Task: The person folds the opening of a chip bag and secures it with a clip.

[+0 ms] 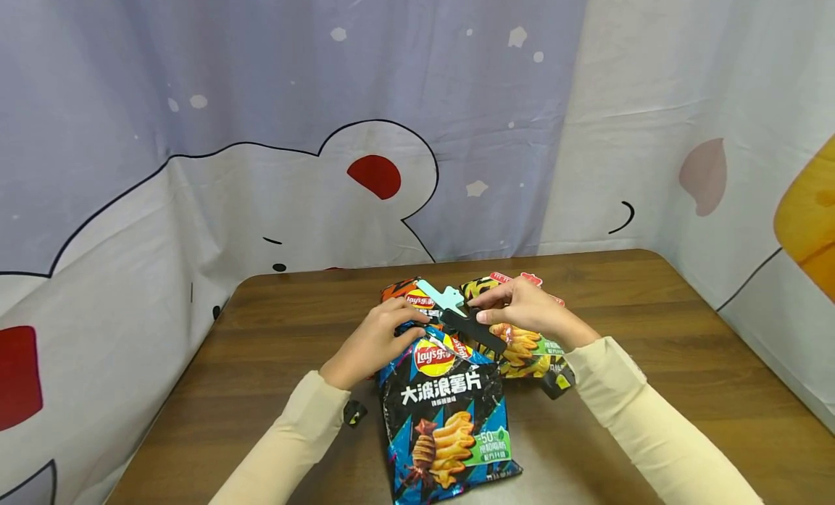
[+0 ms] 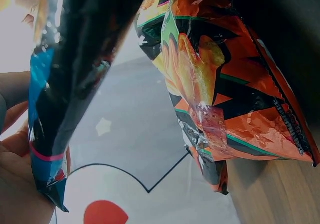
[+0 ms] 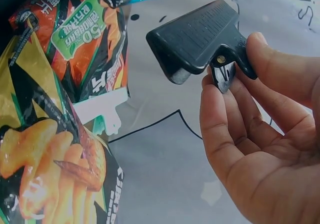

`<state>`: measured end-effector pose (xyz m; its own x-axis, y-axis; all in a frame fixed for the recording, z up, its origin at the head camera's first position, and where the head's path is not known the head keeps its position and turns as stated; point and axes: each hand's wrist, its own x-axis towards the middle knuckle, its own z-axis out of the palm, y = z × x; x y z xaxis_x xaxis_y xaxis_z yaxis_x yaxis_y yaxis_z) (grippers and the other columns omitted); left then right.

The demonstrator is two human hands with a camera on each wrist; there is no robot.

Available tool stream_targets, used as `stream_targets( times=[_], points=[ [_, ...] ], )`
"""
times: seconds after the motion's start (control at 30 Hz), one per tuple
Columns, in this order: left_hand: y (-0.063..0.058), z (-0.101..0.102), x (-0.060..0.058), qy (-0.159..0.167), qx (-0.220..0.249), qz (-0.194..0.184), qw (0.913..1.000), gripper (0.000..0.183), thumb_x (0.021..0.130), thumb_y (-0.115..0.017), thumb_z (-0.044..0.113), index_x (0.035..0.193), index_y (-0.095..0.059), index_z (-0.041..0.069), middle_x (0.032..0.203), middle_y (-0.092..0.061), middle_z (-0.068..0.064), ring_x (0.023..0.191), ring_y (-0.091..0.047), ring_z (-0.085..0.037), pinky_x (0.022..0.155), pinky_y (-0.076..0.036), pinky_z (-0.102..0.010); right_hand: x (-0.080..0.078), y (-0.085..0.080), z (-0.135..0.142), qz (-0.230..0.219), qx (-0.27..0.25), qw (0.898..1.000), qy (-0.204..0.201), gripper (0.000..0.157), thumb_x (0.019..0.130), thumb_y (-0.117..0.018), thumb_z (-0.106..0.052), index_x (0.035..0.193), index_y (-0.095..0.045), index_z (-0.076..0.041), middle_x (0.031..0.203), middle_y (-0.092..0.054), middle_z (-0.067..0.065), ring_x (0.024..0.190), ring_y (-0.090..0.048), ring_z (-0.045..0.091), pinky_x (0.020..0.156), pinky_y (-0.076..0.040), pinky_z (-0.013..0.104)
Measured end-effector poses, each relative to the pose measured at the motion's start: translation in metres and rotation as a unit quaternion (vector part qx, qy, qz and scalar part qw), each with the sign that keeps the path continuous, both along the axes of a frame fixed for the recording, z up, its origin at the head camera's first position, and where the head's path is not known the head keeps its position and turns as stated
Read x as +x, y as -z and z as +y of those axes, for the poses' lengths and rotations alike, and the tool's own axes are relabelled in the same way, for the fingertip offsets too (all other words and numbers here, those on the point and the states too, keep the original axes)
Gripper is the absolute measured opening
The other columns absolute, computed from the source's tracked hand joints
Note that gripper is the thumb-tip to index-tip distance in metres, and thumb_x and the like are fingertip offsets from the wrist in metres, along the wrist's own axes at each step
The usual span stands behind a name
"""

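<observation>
My right hand (image 1: 528, 309) pinches a black clip (image 3: 200, 39) by its handles, thumb on one side and fingers on the other. The clip's jaws stand beside the top edge of a blue and black potato chip bag (image 1: 450, 418). That bag's upper edge is gripped by my left hand (image 1: 381, 338), and the bag leans toward me. Behind it stand an orange chip bag (image 2: 250, 109) and a yellow chip bag (image 3: 45, 169). A mint green clip (image 1: 443, 298) is at the top of the orange bag. Its exact hold cannot be told.
The bags stand on a brown wooden table (image 1: 261, 345). A red piece (image 1: 531, 279) shows behind the yellow bag. Small dark objects lie on each side, one by the left wrist (image 1: 354, 413), one by the right (image 1: 557, 382). A printed curtain (image 1: 261, 77) hangs behind.
</observation>
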<state>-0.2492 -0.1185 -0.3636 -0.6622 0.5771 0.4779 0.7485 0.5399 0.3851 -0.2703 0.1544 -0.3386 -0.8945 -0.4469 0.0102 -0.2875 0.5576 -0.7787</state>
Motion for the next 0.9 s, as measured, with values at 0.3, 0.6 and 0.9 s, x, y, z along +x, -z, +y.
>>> stream_targets(
  times=[0.3,0.6,0.9],
  points=[
    [0.0,0.0,0.0,-0.004,-0.006,-0.001,1.0,0.019,0.088,-0.07,0.013,0.107,-0.071,0.009,0.104,-0.066,-0.004,0.095,-0.062,-0.016,0.081,-0.053,-0.031,0.001,0.0,-0.007,-0.017,-0.005,1.0,0.002,0.031,0.086,-0.071,-0.02,0.114,-0.071,-0.005,0.111,-0.071,0.013,0.098,-0.066,0.022,0.077,-0.051,0.032],
    [-0.001,0.0,0.0,0.003,0.004,0.008,1.0,0.019,0.087,-0.07,0.01,0.107,-0.072,0.009,0.104,-0.066,-0.003,0.095,-0.063,-0.016,0.081,-0.054,-0.031,0.0,0.002,-0.012,-0.019,-0.006,1.0,0.004,0.029,0.086,-0.072,-0.018,0.112,-0.072,-0.006,0.11,-0.071,0.012,0.098,-0.067,0.022,0.08,-0.053,0.034],
    [0.0,0.0,-0.001,0.0,-0.002,-0.004,1.0,0.019,0.088,-0.07,0.012,0.107,-0.071,0.009,0.105,-0.066,-0.004,0.098,-0.063,-0.017,0.084,-0.054,-0.032,-0.002,0.004,-0.015,-0.028,-0.009,0.999,0.016,0.028,0.085,-0.072,-0.016,0.111,-0.073,-0.005,0.112,-0.07,0.013,0.102,-0.065,0.025,0.081,-0.052,0.035]
  ],
)
